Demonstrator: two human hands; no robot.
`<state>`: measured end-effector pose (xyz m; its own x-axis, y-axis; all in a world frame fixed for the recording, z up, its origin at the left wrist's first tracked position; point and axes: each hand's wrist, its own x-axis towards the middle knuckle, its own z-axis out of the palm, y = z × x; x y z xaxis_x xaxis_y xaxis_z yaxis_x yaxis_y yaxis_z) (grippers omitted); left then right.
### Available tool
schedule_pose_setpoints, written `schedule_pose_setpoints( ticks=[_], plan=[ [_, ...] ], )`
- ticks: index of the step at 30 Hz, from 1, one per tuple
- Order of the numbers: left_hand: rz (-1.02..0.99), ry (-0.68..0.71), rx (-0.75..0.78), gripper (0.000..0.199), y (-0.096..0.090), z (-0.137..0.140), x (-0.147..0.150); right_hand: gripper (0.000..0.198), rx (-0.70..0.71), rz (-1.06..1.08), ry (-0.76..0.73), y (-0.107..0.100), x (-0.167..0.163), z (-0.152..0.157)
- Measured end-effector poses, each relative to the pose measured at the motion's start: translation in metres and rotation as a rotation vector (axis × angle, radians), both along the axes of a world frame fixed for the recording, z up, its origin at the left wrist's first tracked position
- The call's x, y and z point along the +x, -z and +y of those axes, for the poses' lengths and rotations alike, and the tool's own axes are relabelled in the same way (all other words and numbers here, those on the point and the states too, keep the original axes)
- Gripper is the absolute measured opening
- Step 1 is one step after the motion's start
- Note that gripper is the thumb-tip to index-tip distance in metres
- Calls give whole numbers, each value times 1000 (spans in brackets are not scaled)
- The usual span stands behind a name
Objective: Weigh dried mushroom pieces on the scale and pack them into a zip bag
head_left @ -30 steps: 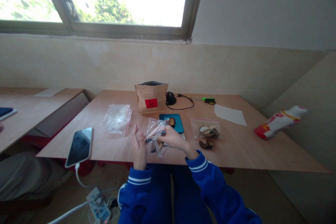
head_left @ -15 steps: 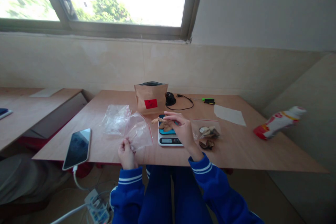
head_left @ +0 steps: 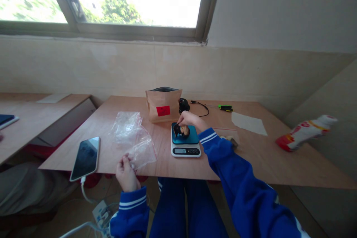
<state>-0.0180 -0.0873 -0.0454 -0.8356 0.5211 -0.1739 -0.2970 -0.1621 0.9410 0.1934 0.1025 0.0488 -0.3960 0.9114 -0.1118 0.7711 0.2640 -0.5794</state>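
Note:
My left hand point(head_left: 126, 173) pinches the edge of a clear zip bag point(head_left: 142, 152) that lies partly on the table's front. My right hand point(head_left: 189, 119) reaches over a small digital scale point(head_left: 186, 151) with a blue plate. Its closed fingertips grip a dark, curled dried piece point(head_left: 183, 131), brown in places, low over or on the plate; whether it is one piece or two I cannot tell. Right of the scale, another clear bag point(head_left: 225, 133) with dried pieces in it is partly hidden by my right sleeve.
A brown paper pouch point(head_left: 164, 111) stands open behind the scale, a black cable point(head_left: 205, 108) beside it. Further right are a green-black tool point(head_left: 225, 108), white paper point(head_left: 249, 123) and a tilted bottle point(head_left: 305, 134). More clear bags point(head_left: 126, 122) and a charging phone point(head_left: 86, 158) lie left.
My right hand has moved away from the light-brown pieces' earlier spot above the scale and now grips a dark piece at its plate. My left hand has shifted slightly left with the bag.

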Motion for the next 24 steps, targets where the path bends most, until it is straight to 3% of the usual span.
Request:
schedule_pose_setpoints(
  ticks=[4,8,14,18,21,24],
  plan=[
    [-70,-22,25,42,-1,0,1,18,-44,-79,-25,0,-13,27],
    [-99,-6,28,41,-1,0,3,24,-43,-79,-2,2,-18,35],
    [-50,-17,-17,43,7,-2,3,28,46,155,71,6,39,13],
    [-31,-6,-55,47,9,-3,5,18,115,520,211,38,72,-15],
    [-38,-2,-77,47,7,-5,8,17,136,576,333,68,73,-31],
    [-32,3,-80,47,5,-7,10,21,168,587,363,87,64,-37]
  ],
)
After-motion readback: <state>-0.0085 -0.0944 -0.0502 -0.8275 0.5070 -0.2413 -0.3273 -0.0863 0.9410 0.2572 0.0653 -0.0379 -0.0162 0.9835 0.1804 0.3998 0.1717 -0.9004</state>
